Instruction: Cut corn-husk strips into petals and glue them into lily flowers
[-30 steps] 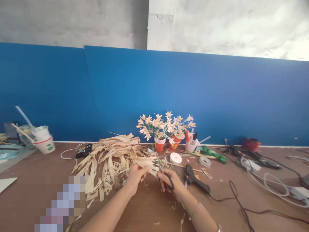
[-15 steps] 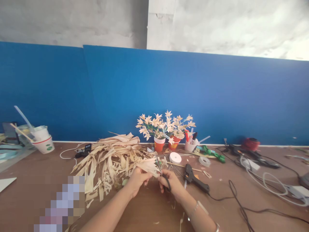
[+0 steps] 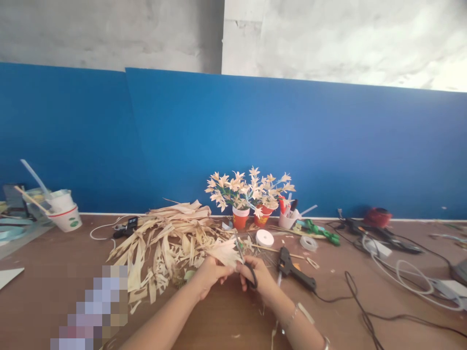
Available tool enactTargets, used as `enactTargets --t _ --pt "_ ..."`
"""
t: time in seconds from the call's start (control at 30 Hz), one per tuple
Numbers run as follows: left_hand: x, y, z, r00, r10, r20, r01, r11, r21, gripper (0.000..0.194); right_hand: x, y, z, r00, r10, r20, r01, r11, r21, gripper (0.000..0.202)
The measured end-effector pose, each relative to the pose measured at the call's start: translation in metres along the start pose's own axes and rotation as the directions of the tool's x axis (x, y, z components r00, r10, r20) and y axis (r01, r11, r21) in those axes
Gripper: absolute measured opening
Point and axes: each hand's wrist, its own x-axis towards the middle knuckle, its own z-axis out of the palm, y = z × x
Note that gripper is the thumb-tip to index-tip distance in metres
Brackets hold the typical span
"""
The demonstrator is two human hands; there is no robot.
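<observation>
My left hand (image 3: 209, 276) pinches a pale dried corn husk (image 3: 225, 252), whose wide part fans out above the fingers. Dark-handled scissors (image 3: 251, 275) are in my right hand (image 3: 258, 273), with the blades pointing up and away along the husk's right edge. The two hands nearly meet above the table. To the left of the held piece spreads a big heap of dried husks (image 3: 170, 233). Behind the hands, husk flowers (image 3: 233, 187) on green stems stand in a red paper cup (image 3: 240, 218), and more fill a second red cup (image 3: 262, 217).
Right of my hands lies a black glue gun (image 3: 295, 272) with its cable. White tape rolls (image 3: 264, 238), a cup of tools (image 3: 287, 219) and green ribbon (image 3: 321, 231) sit behind it. Cables (image 3: 412, 277) cross the right side; a white cup (image 3: 67, 217) stands far left.
The husk has turned slightly in my left hand and now shows more of its broad face. My right hand and the scissors have barely moved.
</observation>
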Motion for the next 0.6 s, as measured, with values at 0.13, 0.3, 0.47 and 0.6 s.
enactTargets --t 0.13,0.3,0.47,0.6 --pt "0.002 -0.002 -0.002 0.999 -0.045 0.028 0.048 0.993 -0.107 0.029 0.0 0.0 0.001 1.0 -0.015 0.002 0.015 0.997 0.07 0.038" --pt "0.008 -0.013 -0.004 0.995 -0.101 -0.012 0.095 0.969 -0.228 0.028 0.002 0.002 -0.001 0.999 -0.031 -0.015 0.033 0.993 0.111 0.039" --pt "0.01 -0.015 -0.005 0.991 -0.009 -0.132 -0.021 0.974 -0.224 0.029 0.003 0.003 -0.003 1.0 -0.018 -0.01 0.018 0.999 0.05 0.037" --pt "0.012 -0.008 -0.009 0.952 0.041 -0.305 -0.128 0.953 -0.273 0.031 0.0 0.001 -0.005 0.994 -0.01 0.105 0.01 1.0 0.005 0.039"
